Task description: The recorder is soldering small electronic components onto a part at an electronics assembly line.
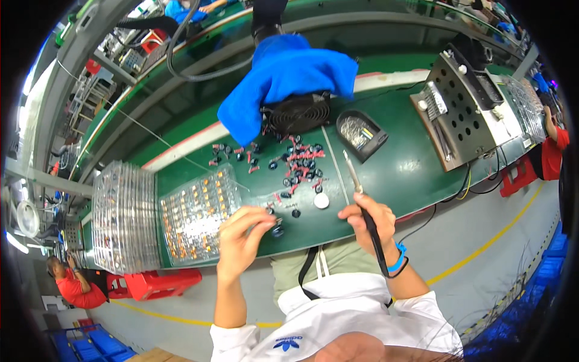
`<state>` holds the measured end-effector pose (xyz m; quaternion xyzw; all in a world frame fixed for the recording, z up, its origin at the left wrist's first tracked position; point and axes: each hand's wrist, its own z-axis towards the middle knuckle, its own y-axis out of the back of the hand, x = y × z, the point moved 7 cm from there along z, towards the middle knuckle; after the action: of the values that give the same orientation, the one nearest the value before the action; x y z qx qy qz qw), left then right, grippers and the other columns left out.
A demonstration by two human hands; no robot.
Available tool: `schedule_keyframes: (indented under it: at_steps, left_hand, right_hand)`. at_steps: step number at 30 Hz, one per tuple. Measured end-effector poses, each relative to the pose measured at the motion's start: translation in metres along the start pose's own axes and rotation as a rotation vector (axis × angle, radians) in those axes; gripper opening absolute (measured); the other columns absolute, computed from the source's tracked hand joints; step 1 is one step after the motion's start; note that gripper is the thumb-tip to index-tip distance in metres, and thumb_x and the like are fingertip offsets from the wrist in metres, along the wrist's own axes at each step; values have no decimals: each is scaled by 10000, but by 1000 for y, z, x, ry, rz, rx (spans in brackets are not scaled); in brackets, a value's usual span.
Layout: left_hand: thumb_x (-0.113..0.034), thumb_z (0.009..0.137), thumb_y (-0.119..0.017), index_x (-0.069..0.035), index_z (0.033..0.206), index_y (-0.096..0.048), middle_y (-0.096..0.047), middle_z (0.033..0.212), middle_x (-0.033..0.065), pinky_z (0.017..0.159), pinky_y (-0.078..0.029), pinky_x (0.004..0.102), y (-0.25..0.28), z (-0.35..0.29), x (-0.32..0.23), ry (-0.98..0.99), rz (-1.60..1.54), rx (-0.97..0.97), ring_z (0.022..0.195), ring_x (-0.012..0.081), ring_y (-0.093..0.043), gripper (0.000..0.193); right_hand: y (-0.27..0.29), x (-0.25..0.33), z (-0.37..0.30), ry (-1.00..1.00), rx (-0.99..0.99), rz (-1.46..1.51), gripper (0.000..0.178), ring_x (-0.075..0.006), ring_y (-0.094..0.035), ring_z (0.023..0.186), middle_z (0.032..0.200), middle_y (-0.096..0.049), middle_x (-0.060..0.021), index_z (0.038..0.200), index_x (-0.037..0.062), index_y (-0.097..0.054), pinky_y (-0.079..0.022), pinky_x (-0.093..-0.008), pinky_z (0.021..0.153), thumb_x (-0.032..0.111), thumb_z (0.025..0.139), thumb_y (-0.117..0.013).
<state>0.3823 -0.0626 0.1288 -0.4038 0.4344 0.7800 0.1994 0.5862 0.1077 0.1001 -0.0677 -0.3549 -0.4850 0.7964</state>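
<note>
I have my left hand [237,242] at the near edge with its fingers drawn nearly together at a dark part [277,231]; I can't tell whether they grip it or it sits just beyond them. My right hand [380,226] is wrapped around an iron [354,177], its tip angled up and away over the surface [407,160], well apart from the part. I'd judge this a soldering step with tip and part not yet joined; the next move calls for a steady left hold and a careful swing of the tip. Just beyond lie a white disc [321,200] and a heap of dark pieces with red leads [304,164]; farther out, a filled clear tray [234,194], a black bin [369,151] and a fan [298,114]. The shirt [338,301] carries a blue logo with lettering; I make out no other writing.
</note>
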Motion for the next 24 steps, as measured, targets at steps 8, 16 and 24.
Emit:
schedule_keyframes:
  at_steps: [8,16,24]
  left_hand:
    - [51,975,-550,40,1039,-691,-653,1027,118,732,-535,295,-67,34,-13,-6,-91,236,821,198,-658,155]
    - [58,904,-666,10,1140,-676,-624,953,101,703,-505,306,-80,47,-17,-50,-26,123,808,200,-621,241]
    - [35,919,-640,-24,1267,-617,-616,949,100,674,-515,327,-81,44,-12,-27,-31,114,753,199,-628,354]
  right_hand:
    - [-6,-6,0,-44,-6,-17,389,-128,-576,510,859,-765,-138,1328,-4,-530,-495,-264,513,243,1037,-602]
    - [-11,1,5,17,76,-51,379,-250,-682,669,964,-756,-123,1195,6,-643,-530,-317,574,-38,834,-749]
    - [-25,5,3,155,157,-226,462,-223,-549,589,835,-700,-85,1152,36,-698,-461,-321,505,-88,711,-752]
